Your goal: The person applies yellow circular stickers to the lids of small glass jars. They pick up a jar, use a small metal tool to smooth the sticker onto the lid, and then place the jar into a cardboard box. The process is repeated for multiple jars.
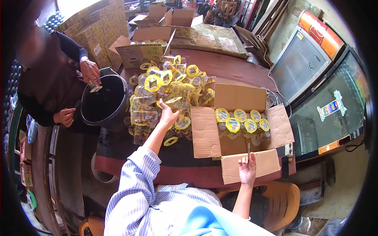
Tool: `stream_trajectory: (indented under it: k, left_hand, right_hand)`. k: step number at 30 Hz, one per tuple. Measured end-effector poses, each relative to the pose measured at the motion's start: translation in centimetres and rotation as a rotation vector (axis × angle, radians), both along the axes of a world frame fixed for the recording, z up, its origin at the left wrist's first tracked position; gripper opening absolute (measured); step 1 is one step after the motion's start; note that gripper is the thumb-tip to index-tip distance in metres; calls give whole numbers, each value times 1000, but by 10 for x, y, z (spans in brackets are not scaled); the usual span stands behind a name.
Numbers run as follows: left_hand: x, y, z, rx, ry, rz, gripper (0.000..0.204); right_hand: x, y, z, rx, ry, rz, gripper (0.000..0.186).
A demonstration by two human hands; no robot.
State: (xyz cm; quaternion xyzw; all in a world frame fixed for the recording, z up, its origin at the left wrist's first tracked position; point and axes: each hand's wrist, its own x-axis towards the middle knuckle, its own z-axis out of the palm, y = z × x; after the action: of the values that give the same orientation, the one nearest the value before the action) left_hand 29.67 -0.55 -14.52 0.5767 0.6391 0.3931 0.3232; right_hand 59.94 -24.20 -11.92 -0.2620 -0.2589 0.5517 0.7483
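Note:
My left hand (pixel 170 116) reaches into a big heap of clear plastic cups (pixel 143 103) with yellow printed lids. Its fingers are apart beside a tilted cup lid (pixel 173 100); no firm hold on a cup shows. To the right, an open cardboard box (pixel 206 135) holds rows of lidded cups (pixel 232 125) toward its far side. My right hand (pixel 247 170) is over the box's near flap (pixel 267 163), fingers curled round a thin upright stick-like piece (pixel 248 148) whose kind I cannot make out.
At the left, a person holds a lidded cup (pixel 95 89) over a black bucket (pixel 103 98). Another open box of cups (pixel 143 55) stands behind the heap. Glass-fronted coolers (pixel 301 63) flank the table (pixel 252 74) on the right. Orange plastic chairs (pixel 281 200) are close by me.

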Motion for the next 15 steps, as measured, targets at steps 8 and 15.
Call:
stream_trajectory:
  k: [8, 15]
  left_hand:
    - [16, -27, 38, 390, -124, 108, 72]
    - [62, -59, 53, 516, -167, 14, 53]
  right_hand:
    - [55, 17, -33, 11, 258, 0, 29]
    - [98, 47, -53, 25, 351, 82, 26]
